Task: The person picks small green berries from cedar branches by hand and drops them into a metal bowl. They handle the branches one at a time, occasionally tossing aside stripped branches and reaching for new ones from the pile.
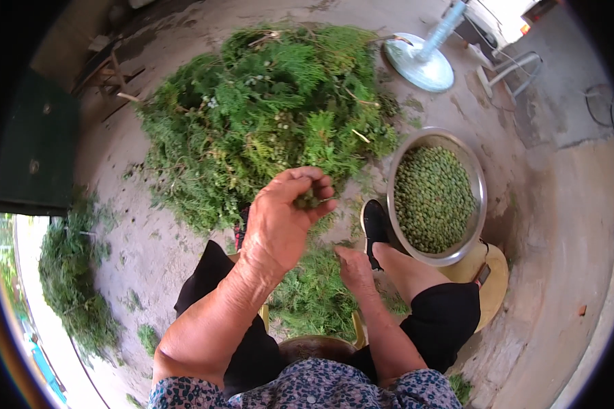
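My left hand is raised in front of me, its fingers curled round a few small green seed cones. Lower and to the right, my right hand is closed above loose evergreen sprigs between my legs; whatever its fingers pinch is too small to make out. Ahead lies a large heap of cut evergreen branches, with cones among the foliage. On my right stands a steel bowl, nearly full of green cones.
The bowl rests by a round tan seat with a phone-like object on it. A blue-white pedestal base stands behind. More cut greenery lies far left, below a dark green cabinet. My black shoe is beside the bowl.
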Demonstrator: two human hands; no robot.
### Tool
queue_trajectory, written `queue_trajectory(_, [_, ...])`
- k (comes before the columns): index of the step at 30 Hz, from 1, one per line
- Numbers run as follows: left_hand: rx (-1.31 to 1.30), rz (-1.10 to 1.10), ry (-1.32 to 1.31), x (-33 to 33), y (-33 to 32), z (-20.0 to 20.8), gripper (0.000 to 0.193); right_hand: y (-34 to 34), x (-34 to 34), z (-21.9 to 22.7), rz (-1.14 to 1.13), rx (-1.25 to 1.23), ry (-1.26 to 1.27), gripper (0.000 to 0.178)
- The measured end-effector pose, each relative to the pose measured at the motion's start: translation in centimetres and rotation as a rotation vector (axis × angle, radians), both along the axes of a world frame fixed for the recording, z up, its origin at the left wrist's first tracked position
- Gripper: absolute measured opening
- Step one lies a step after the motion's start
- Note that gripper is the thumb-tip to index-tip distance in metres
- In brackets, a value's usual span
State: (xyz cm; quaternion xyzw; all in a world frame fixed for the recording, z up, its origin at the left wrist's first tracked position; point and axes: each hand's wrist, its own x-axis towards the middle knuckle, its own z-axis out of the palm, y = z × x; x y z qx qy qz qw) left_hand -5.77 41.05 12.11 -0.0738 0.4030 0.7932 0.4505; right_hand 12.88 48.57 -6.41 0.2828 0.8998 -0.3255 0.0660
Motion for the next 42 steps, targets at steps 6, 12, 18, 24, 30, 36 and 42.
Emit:
queue_trajectory(6, [-0.221, -0.033, 0.188, 1.6, 0.6, -1.5, 0.015, -0.4, -4.6, 8.1, -0.522, -0.568, 0.518, 0.031])
queue_trajectory(12, [-0.299, -0.461, 0.504, 5.1, 1.9, -1.8, 0.018, 0.4, -5.4, 11.8, -0.967, -1.789, 0.842, 0.051])
queue_trajectory(18, [-0.303, -0.596, 0.736, 6.1, 2.1, -3.0, 0.021, 0.6, -4.3, 10.2, -1.233, -1.680, 0.675, 0.040])
queue_trajectory(24, [-0.307, -0.296, 0.585, 2.5, 1.9, -0.4, 0.019, 8.9, -2.7, 7.9, -1.511, -1.640, 1.295, 0.043])
queue_trajectory(30, [-0.260, -0.045, 0.270, -1.2, 0.3, 0.0, 0.017, 15.6, -0.1, 3.2, -1.456, -1.511, 1.364, 0.063])
queue_trajectory(36, [-0.249, 0.052, 0.227, -2.7, -1.6, 0.5, 0.015, 6.5, -5.3, -9.0, -0.890, -1.049, 0.509, 0.018])
queue_trajectory(42, [-0.253, 0.103, 0.200, -2.9, -2.1, 1.0, 0.016, 1.5, -9.9, -15.2, -0.091, -0.087, 0.181, 0.032])
